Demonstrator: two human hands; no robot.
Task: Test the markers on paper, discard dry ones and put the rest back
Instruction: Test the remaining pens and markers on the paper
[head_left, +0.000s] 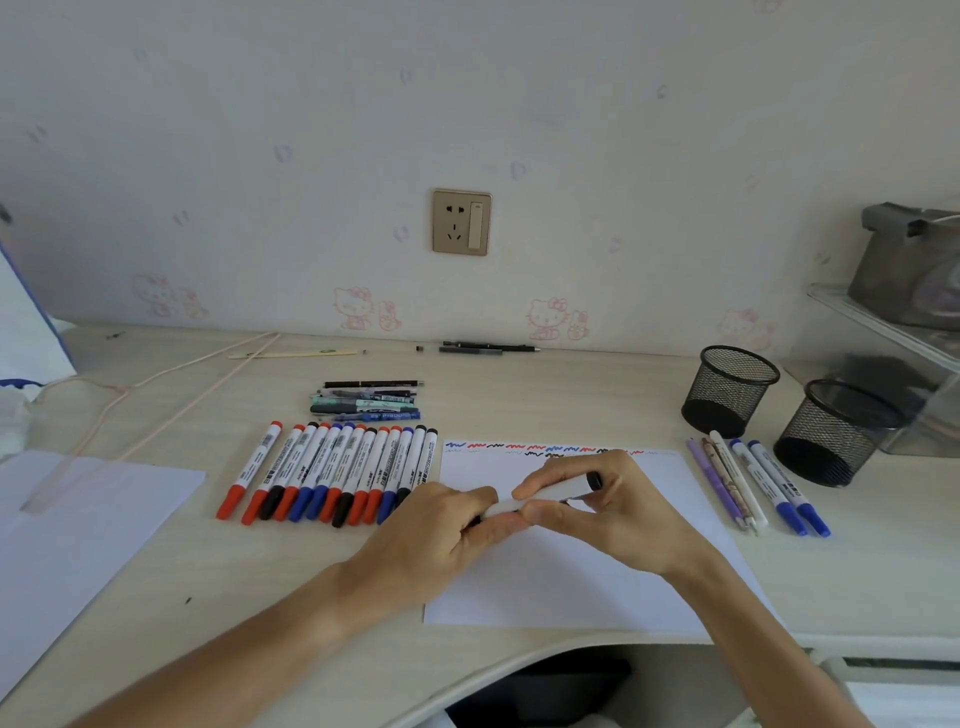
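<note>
Both hands, left hand (457, 525) and right hand (587, 506), are gripping one marker (550, 493) with closed fingers above the paper (582, 582).

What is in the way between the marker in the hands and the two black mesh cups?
The marker sits in both hands over the test paper. Toward the mesh cups, a small row of pens and blue markers lies on the desk; lifting over clears it.

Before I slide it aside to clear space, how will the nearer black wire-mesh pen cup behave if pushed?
The nearer black wire-mesh pen cup looks empty and open-meshed, so it is probably light and should slide easily on the smooth pale desk. A high push might tip it; on its side, its round wall would likely roll.
</note>
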